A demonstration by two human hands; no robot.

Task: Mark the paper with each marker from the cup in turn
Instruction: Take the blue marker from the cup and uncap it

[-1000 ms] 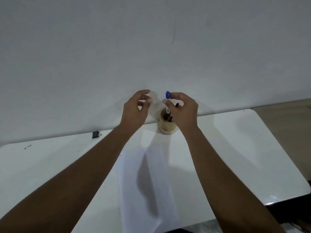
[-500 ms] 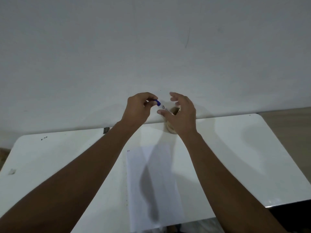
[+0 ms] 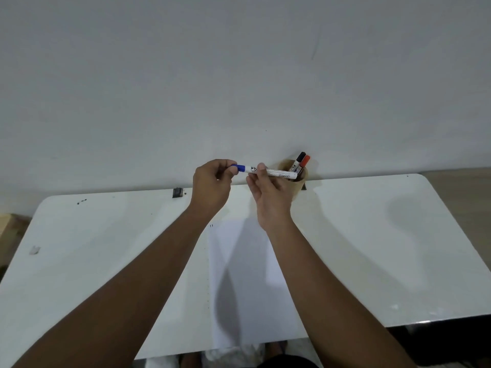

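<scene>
A white marker with a blue cap (image 3: 275, 172) is held level above the table's far edge. My left hand (image 3: 212, 185) pinches its blue cap end. My right hand (image 3: 269, 193) grips the white barrel from below. Behind my right hand stands the tan cup (image 3: 299, 183), partly hidden, with a black-capped marker (image 3: 299, 158) and a red-capped marker (image 3: 305, 162) sticking out of it. A white sheet of paper (image 3: 252, 285) lies flat on the table between my forearms, reaching the near edge.
The white table (image 3: 372, 248) stands against a plain white wall. A small dark clip (image 3: 177, 192) sits at the table's far edge, left of my hands. A small scrap (image 3: 34, 250) lies near the left edge. Floor shows at far right.
The blue-capped marker came up out of the cup and now lies level between both hands. My left hand closed on its cap end. The camera view shifted left.
</scene>
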